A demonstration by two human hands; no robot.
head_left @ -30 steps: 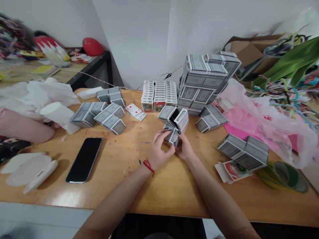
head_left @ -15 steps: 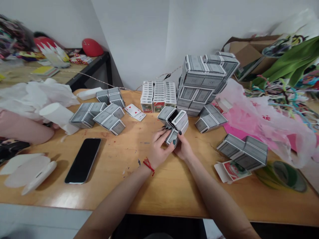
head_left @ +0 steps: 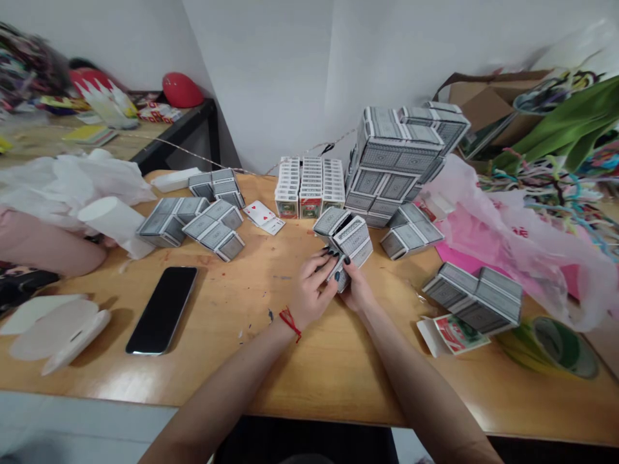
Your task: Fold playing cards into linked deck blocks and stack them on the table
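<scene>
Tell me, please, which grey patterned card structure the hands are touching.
The grey patterned card structure between the left hand and right hand, in front of the white-edged card boxes; the other grey structures stand untouched.

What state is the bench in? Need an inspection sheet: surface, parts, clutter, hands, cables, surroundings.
Surface: wooden table, dark specks left of centre.
Parts: patterned card block in both hands, dark gap visible near its top; stack of similar blocks behind, to the right.
Clutter: phone at left; tape roll and red-and-green box at right; pinkish plastic bag beyond them.
Left hand: gripping the block's near left side.
Right hand: gripping its near right side.
Cables: thin twisted cord at the back; type unclear.
Surroundings: pale wall behind, side table left, cardboard box right.
</scene>
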